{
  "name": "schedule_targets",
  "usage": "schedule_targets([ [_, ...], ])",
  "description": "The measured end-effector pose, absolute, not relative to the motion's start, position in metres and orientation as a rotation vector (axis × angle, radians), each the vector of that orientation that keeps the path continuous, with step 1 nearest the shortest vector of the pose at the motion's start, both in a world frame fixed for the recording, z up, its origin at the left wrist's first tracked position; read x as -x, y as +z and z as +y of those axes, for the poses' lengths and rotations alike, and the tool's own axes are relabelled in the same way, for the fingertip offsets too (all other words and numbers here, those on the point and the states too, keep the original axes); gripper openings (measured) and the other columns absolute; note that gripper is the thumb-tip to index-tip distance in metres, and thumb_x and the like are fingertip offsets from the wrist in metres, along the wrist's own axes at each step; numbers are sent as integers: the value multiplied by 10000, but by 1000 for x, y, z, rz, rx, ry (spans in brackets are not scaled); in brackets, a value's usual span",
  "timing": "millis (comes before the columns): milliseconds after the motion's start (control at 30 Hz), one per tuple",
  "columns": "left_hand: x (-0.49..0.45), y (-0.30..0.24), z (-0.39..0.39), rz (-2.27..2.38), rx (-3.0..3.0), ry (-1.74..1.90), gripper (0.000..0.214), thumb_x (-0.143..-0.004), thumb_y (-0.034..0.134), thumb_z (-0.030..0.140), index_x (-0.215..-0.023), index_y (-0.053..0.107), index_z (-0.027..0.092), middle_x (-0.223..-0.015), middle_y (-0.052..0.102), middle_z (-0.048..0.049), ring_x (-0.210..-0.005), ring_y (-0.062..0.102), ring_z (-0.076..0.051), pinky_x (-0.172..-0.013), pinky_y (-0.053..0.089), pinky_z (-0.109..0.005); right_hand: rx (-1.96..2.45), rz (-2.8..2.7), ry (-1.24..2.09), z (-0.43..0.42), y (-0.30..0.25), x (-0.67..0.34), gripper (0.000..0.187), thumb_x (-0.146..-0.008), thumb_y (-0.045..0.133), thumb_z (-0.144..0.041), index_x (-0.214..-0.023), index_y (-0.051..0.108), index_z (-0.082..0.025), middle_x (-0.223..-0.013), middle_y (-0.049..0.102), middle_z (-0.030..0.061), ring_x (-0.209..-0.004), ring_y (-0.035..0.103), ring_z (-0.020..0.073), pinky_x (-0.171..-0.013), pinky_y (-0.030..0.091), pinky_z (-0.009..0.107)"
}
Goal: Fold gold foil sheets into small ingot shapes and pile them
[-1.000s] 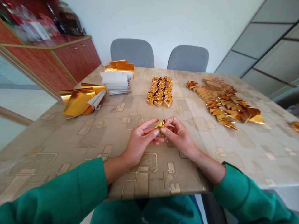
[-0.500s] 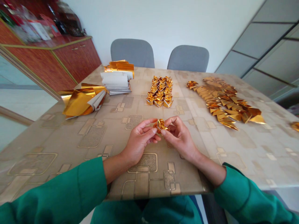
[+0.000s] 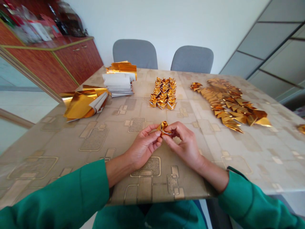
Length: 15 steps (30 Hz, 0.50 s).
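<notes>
A small crumpled piece of gold foil (image 3: 164, 128) is pinched between my left hand (image 3: 145, 147) and my right hand (image 3: 184, 143), and the fingertips of both hands hide part of it. Beyond my hands, on the patterned table cover (image 3: 47, 140), stands a tight block of folded gold foil boat shapes (image 3: 163, 94). To its right lies a long spread of gold foil triangles (image 3: 228, 105). On the left are loose gold foil sheets (image 3: 82, 103) and a stack of white-backed paper (image 3: 118, 85).
Two grey chairs (image 3: 135, 52) (image 3: 192, 58) stand behind the table. A red-brown wooden cabinet (image 3: 76, 60) with bagged goods on top stands at the back left. One more gold foil piece (image 3: 301, 128) lies at the right table edge.
My hands have drawn closer around the gold foil piece and dropped slightly. The foil looks more tightly folded. The items on the table have not moved.
</notes>
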<state>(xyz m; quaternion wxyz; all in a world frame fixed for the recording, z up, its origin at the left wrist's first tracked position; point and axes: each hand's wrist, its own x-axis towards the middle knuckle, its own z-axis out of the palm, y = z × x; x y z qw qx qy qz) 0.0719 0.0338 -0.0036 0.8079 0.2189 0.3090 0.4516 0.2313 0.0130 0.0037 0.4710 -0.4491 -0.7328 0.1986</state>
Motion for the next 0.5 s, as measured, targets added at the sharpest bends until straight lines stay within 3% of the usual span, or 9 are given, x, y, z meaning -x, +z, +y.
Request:
schedule_targets([
  [200, -71, -4, 34, 596, -438, 942, 238, -746, 743, 73, -964, 680, 145, -826, 688, -4, -607, 612, -38, -588, 520, -123, 1099, -1840, 453, 12, 8, -233, 160, -868, 672, -219, -985, 563, -215, -861, 621, 11, -680, 595, 125, -630, 510, 264],
  [500, -71, -8, 36, 566, -413, 934, 246, -722, 753, 53, -951, 698, 127, -813, 684, -4, -601, 589, -37, -587, 504, -127, 1072, -2044, 284, 13, 12, -239, 70, -906, 609, -201, -948, 553, -205, -846, 596, 24, -727, 579, 140, -649, 492, 265],
])
